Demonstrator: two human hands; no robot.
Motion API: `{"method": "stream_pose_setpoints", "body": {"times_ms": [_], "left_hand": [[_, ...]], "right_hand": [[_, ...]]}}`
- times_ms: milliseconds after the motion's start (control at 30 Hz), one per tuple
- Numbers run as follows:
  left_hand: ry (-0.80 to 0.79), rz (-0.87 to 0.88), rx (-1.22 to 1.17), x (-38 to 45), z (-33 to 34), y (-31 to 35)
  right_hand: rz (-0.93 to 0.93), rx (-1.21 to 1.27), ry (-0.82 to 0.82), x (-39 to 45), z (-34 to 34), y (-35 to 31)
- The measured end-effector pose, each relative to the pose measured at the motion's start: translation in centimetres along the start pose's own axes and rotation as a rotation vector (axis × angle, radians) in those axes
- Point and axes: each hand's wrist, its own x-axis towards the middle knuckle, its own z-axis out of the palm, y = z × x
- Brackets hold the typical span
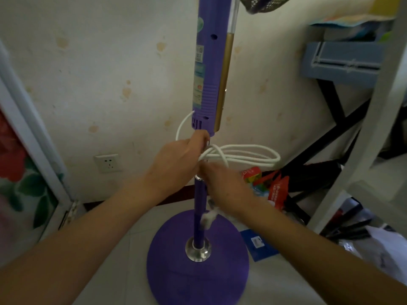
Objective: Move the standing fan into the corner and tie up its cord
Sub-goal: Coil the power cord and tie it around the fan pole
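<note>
Both hands work at the fan's pole. Left hand [182, 157] closed around the pole [200, 208] just under the purple control housing [206, 84], pinning the gathered end of the white cord [242, 155] against the metal. Right hand [220, 183] sits just below it, fingers curled in at the bundle; motion blur hides the fingertips, so whether they pinch a strand I cannot tell. Plug [208, 217] hangs loose under my right wrist, blurred, beside the pole.

Cord lies in about 3 or 4 long loops sticking out to the right of the pole, level, not yet cinched. 1 strand arcs up from my left hand into the housing.

Fan stands upright on its round purple base [198, 271] on the tiled floor, near the wall and a socket [108, 162], with clutter and a white frame at right.

Step in hand, as I judge it: binding the loops. Keep the left grip firm so the loops don't slide down the pole. Take the plug end around the waist of the bundle and tuck it through. Leave slack in the strand at the housing so it isn't strained.
</note>
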Motion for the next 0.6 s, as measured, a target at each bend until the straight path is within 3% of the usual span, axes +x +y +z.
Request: {"method": "stream_pose_setpoints", "body": {"times_ms": [133,233,333,433,500,600], "left_hand": [[-0.261,0.033,0.382,0.0,1.1,-1.4],[-0.395,0.051,0.555,0.4,1.6,-1.7],[-0.53,0.12,0.651,1.0,1.5,-1.1],[-0.635,0.249,0.552,1.0,0.3,-2.0],[-0.625,0.301,0.433,0.7,-0.4,-2.6],[-0.482,0.355,0.261,0.3,-1.2,-2.9]], "right_hand": [[0.064,0.022,-0.277,-3.4,2.3,-3.0],[0.057,-0.063,-0.374,-5.0,-1.8,-4.1],[-0.092,-0.215,-0.346,-3.9,-7.0,-2.8],[-0.182,-0.275,-0.255,-1.7,-11.4,0.3],[-0.2,-0.285,-0.123,-0.3,-12.7,2.8],[-0.16,-0.175,0.046,1.0,-11.0,5.3]]}}
